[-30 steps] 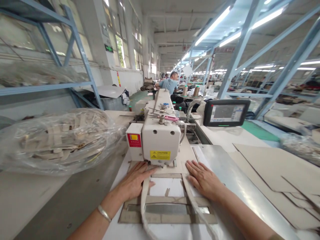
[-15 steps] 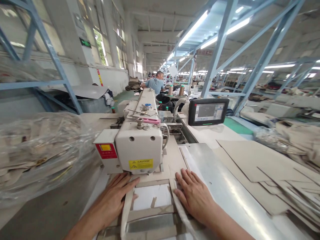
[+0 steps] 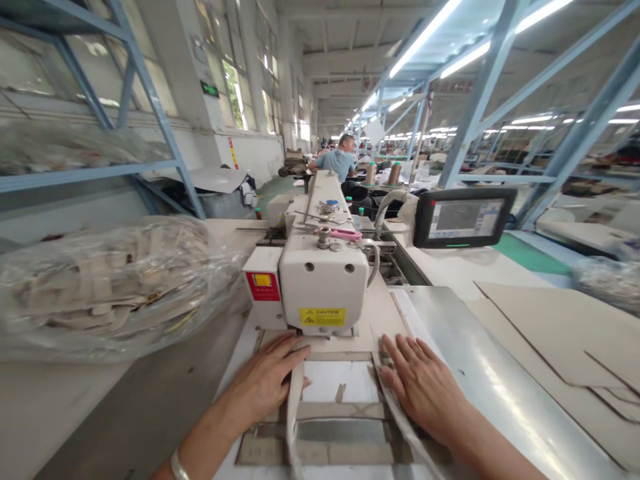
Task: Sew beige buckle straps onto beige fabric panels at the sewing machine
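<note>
A beige sewing machine head [image 3: 323, 280] with a yellow caution label stands straight ahead. Below it lies a flat beige panel [image 3: 367, 342], from which two long fabric straps run toward me. My left hand [image 3: 270, 373] rests flat beside the left strap [image 3: 295, 413], fingers stretched out and partly under the machine's front edge. On the other side, my right hand [image 3: 417, 377] lies palm down with fingers spread, touching the panel near the right strap [image 3: 400, 417]. Between the straps a frame-like template [image 3: 345, 410] shows a white area and a metal strip.
A clear plastic bag [image 3: 115, 287] of beige fabric pieces sits at left. A touch screen [image 3: 465, 219] stands at right behind a metal plate [image 3: 480, 373]. Flat beige panels [image 3: 560, 327] are stacked at far right. Pink-handled snips [image 3: 340, 234] lie on the machine. A person [image 3: 337, 159] sits farther back.
The camera view has turned left, so the scene sits farther right in the picture. Both hands keep nearly the same places on the panel.
</note>
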Motion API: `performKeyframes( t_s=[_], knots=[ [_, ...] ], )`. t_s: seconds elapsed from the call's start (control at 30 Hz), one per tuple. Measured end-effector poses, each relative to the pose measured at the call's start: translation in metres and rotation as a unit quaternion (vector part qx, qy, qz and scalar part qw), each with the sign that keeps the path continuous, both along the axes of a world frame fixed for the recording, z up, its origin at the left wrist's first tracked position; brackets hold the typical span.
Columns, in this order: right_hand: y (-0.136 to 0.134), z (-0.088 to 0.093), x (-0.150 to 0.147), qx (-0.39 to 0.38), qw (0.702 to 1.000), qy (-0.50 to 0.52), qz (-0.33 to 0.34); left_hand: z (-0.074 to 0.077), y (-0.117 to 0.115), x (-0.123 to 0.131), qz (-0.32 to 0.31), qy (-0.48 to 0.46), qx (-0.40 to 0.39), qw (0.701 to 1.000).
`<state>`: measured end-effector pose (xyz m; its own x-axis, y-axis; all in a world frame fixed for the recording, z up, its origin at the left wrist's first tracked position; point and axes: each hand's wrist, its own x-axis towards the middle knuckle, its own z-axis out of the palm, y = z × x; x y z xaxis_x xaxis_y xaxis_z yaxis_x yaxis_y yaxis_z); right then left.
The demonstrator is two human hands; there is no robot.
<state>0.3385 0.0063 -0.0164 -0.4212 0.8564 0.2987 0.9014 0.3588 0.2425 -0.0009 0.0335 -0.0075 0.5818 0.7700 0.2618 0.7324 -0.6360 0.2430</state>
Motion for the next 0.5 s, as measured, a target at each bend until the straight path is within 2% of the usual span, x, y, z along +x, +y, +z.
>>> performKeyframes(
  t_s=[0.13,0.3,0.43,0.5],
  knots=[
    [-0.001,-0.005,0.000,0.060,0.996,0.000,0.058,0.008,-0.023,0.011,0.056,0.003,0.011,0.998],
    [0.006,-0.026,0.018,0.094,0.984,0.061,0.139,0.012,-0.047,0.027,0.137,0.054,-0.021,0.989],
    [0.014,-0.038,0.029,0.129,0.963,-0.006,0.236,0.015,-0.051,0.031,0.168,0.062,-0.041,0.983],
    [0.015,-0.037,0.031,0.146,0.955,-0.037,0.254,0.017,-0.051,0.031,0.170,0.067,-0.043,0.982]
  ],
)
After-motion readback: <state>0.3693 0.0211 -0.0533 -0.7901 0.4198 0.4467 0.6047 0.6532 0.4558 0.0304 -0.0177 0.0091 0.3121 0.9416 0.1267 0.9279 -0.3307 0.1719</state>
